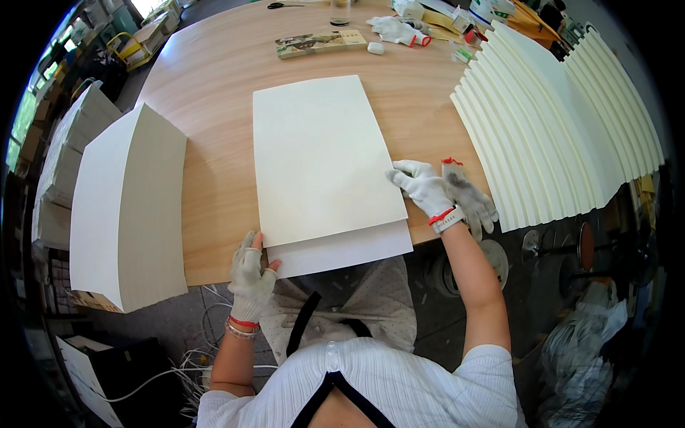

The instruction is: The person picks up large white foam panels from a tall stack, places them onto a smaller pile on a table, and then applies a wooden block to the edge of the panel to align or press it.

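Note:
A large cream sheet (321, 157) lies on the wooden table in front of me. It covers most of a white sheet (349, 248), whose lower part sticks out toward me past the table's front edge. My left hand (250, 282), in a glove with bare thumb and fingertip, rests at the lower left corner of the sheets, fingers apart. At the right edge of the cream sheet, my right hand (426, 188) in a white glove has its bent fingers closed on that edge. A loose grey-stained glove (467, 194) lies beside my right wrist.
A tall stack of white sheets (128, 207) stands at the left. Cream folded boards (542, 135) fan out in a stepped pile at the right. Farther back lie a patterned strip-like packet (321, 44), a white oval object (375, 48), red-cuffed gloves (398, 31) and a glass (340, 11).

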Motion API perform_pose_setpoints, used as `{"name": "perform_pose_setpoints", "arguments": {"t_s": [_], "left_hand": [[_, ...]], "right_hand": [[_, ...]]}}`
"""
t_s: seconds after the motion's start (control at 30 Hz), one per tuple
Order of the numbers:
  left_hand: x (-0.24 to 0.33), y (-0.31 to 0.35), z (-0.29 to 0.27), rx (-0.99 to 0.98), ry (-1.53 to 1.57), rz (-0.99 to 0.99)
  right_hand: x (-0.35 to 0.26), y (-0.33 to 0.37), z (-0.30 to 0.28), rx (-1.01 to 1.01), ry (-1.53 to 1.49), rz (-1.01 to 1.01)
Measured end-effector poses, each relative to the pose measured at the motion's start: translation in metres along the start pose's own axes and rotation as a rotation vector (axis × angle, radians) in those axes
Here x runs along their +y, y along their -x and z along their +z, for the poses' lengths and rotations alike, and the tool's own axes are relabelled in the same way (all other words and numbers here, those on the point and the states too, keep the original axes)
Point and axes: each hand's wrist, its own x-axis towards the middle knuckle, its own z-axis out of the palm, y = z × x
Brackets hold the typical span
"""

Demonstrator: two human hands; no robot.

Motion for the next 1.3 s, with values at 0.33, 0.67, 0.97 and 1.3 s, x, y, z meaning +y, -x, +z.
{"name": "perform_pose_setpoints", "arguments": {"t_s": [0.33, 0.67, 0.97, 1.3], "left_hand": [[0.045, -0.036, -0.033, -0.118, -0.23, 0.361], [0.062, -0.046, -0.03, -0.462, -0.425, 0.347], [0.069, -0.041, -0.022, -0.39, -0.314, 0.413], [0.061, -0.036, -0.018, -0.367, -0.433, 0.511]], "right_hand": [[-0.004, 0.042, 0.01, 0.135, -0.001, -0.519], [-0.006, 0.042, -0.007, -0.263, -0.003, -0.345], [-0.007, 0.041, -0.013, -0.33, -0.04, -0.27], [-0.001, 0.038, -0.013, -0.335, -0.093, -0.239]]}}
